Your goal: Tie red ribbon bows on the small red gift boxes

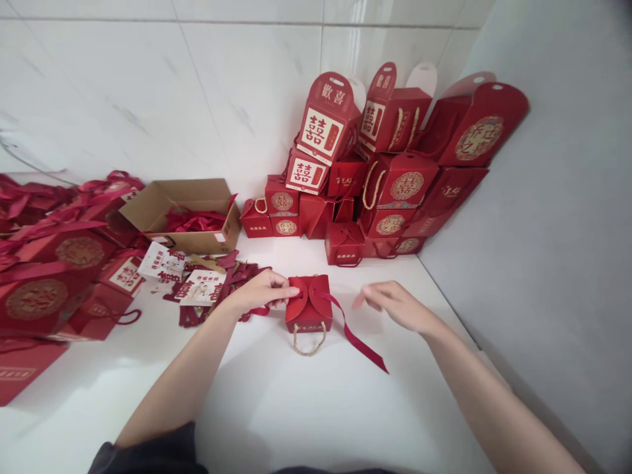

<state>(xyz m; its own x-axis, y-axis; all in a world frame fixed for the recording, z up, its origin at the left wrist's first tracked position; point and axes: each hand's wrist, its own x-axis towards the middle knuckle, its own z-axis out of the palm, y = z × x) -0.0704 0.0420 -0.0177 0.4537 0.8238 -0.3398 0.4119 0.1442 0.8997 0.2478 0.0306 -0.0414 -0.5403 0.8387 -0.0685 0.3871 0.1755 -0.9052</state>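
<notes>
A small red gift box (309, 321) with curved, interlocking top flaps stands upright on the white table in front of me. Its twisted gold cord handle (310, 353) hangs down at the near side. Dark red ribbon (358, 341) comes out of the top and trails to the right across the table. At the box's left edge, my left hand (266, 289) pinches the ribbon by the flap hole, thumb on top; its fingertips are partly hidden. My right hand (395, 304) hovers right of the box, apart from the ribbon, fingers loosely bent with nothing seen in them.
Red gift boxes (407, 187) are stacked against the wall at the back right. An open cardboard box (212, 243) holds red ribbon. Printed tags (202, 288) lie in a pile left of my left hand. More beribboned red boxes (44, 296) fill the left side.
</notes>
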